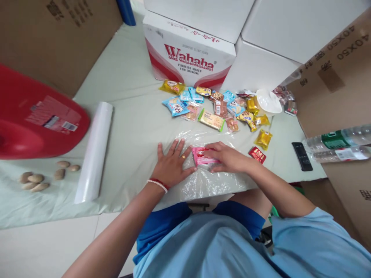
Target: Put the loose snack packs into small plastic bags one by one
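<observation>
A pink snack packet (198,156) lies on a sheet of clear plastic film (203,183) spread over the table in front of me. My right hand (228,157) rests over the packet's right half, fingers along its far edge and thumb by its near edge. My left hand (174,163) lies flat on the film with fingers spread, its thumb close to the packet's left end. That hand wears a ring and a bracelet. Part of the packet is hidden under my right fingers.
Several wrapped snacks (211,119) lie beyond the film, before a Wahaha carton (188,58). A red packet (257,154), black phone (302,156), plastic bottles (336,141) and white bowl (268,101) are right. Left are a film roll (95,154), red jug (43,119) and nuts (36,178).
</observation>
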A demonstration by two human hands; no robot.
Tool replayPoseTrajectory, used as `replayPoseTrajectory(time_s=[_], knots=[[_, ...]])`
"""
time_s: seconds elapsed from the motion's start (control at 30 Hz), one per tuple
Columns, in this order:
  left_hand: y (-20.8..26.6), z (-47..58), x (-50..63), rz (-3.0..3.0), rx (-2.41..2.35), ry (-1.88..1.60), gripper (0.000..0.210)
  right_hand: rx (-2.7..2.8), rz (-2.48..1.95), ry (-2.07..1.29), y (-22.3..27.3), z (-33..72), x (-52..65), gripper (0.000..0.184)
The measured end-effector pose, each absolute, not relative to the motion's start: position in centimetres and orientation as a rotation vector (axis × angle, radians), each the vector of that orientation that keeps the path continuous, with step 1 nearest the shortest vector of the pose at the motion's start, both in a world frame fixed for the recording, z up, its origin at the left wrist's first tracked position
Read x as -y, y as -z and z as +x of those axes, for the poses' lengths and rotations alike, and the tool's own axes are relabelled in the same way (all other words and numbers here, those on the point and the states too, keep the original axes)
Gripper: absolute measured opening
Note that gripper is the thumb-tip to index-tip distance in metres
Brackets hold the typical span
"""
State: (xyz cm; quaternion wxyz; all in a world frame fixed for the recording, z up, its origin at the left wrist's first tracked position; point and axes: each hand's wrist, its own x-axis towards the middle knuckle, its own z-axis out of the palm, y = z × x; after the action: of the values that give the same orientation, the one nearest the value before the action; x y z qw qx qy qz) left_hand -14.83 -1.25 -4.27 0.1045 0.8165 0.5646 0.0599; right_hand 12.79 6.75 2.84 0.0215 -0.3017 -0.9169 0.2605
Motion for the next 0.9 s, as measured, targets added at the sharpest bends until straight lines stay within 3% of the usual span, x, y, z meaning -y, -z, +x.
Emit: replayPoseTrajectory(time_s=[0.17, 0.5, 0.8, 0.9], knots=[[3.9, -14.7, 1.2, 2.426, -1.672, -0.145, 0.079, 2.827, -1.14, -0.6, -1.4, 13.7, -5.3, 0.061], [3.9, -14.5, 1.2, 2.42, -1.686, -0.124, 0.079, 2.849, -1.125, -0.42, -1.2, 14.6, -6.4, 0.065], [3.9, -14.6, 1.1, 2.413, -1.684, -0.115, 0.082, 2.475, -1.903, -0.135, -1.0, 29.2, -9.3, 0.061], [3.9, -14.6, 1.1, 2.416, -1.68, -0.11, 0.084, 2.457, -1.903, -0.168, -0.9, 28.5, -10.8, 0.053]])
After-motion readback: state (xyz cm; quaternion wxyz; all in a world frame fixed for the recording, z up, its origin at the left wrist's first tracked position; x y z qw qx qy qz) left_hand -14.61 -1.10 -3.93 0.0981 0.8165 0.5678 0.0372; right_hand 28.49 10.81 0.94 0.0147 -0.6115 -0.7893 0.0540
